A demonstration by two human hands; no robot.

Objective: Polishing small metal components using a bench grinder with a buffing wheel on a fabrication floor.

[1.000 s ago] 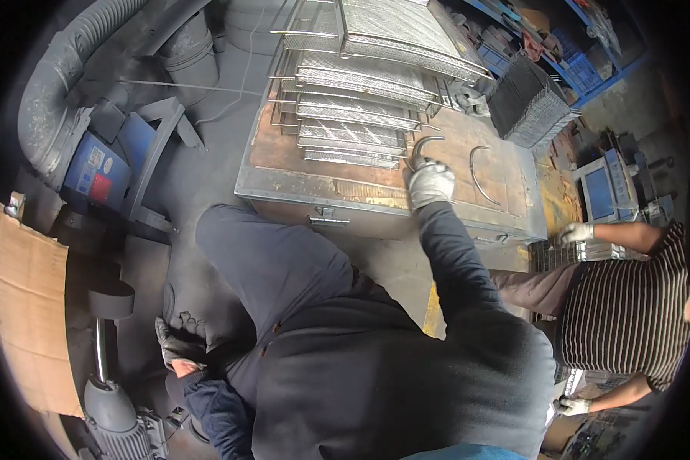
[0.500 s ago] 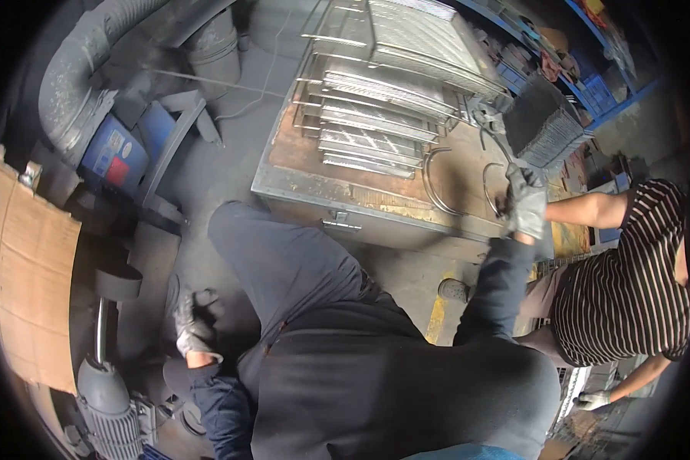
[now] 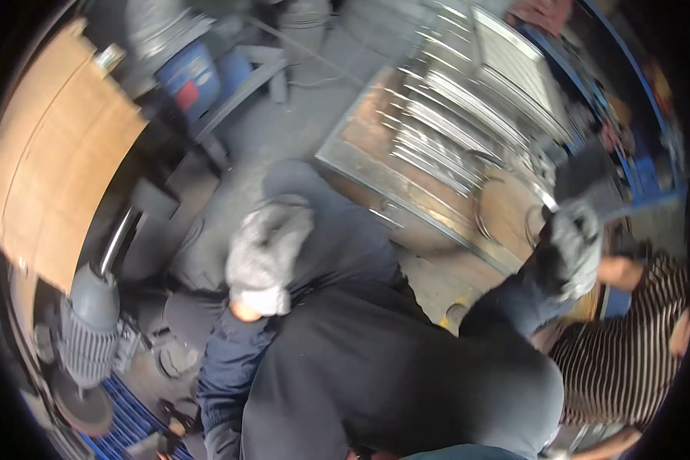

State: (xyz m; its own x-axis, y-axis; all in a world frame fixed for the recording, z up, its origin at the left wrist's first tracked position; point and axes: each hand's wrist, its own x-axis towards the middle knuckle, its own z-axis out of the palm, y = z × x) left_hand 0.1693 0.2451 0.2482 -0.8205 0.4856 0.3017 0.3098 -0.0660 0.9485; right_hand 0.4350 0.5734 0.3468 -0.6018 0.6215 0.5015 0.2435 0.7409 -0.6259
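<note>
My left hand (image 3: 267,249), in a grey work glove, is over my dark-clothed leg (image 3: 337,230). Motion smears its fingers, and nothing shows in its grip. At the end of my dark right sleeve, my right hand (image 3: 576,249) appears as a blurred grey glove, overlapping a co-worker's bare forearm (image 3: 619,272). Its fingers are not clear, nor is anything it may hold. Close by, curved metal rods (image 3: 480,207) lie on a wooden-topped chest (image 3: 372,115). Silvery perforated metal trays (image 3: 437,142) are stacked on the same top.
On the left stands a grey motor (image 3: 92,337) with a shaft and a round wheel (image 3: 83,412). Cardboard (image 3: 61,153) rises behind it. A blue box (image 3: 188,80) and a bucket (image 3: 303,34) are farther off. The co-worker in a striped shirt (image 3: 621,360) is at right, below blue shelving (image 3: 652,195).
My left hand has moved up and right, from beside the motor to over my leg. The view has turned, shifting the chest and trays right. My right hand appears lower and farther right.
</note>
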